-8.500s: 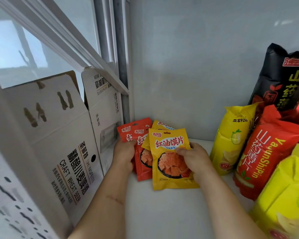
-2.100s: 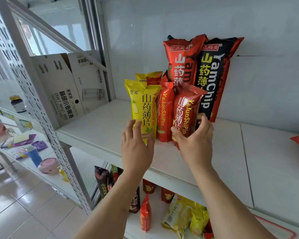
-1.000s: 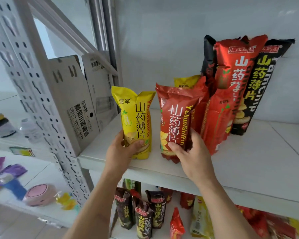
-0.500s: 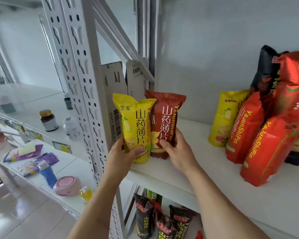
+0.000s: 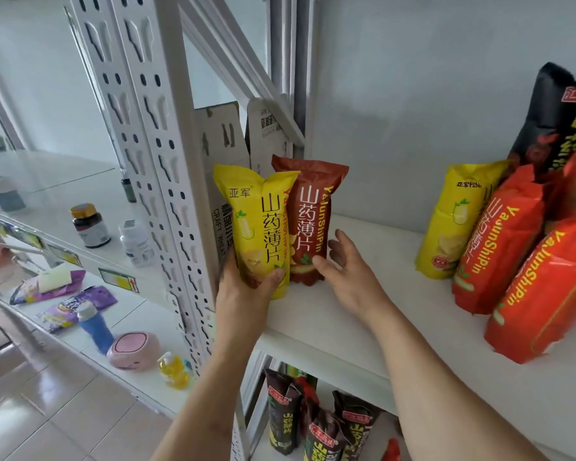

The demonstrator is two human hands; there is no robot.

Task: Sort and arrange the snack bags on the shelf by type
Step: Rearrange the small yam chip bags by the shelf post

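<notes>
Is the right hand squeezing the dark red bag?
No, the right hand lies open beside the dark red bag, its fingers spread.

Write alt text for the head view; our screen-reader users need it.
A person's left hand grips an upright yellow snack bag at a white shelf's left end, beside a dark red bag that the open right hand touches. More yellow and red bags lean farther right.

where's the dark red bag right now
In the head view the dark red bag stands upright at the shelf's left end, touching the yellow bag, with the right hand open beside it.
</notes>
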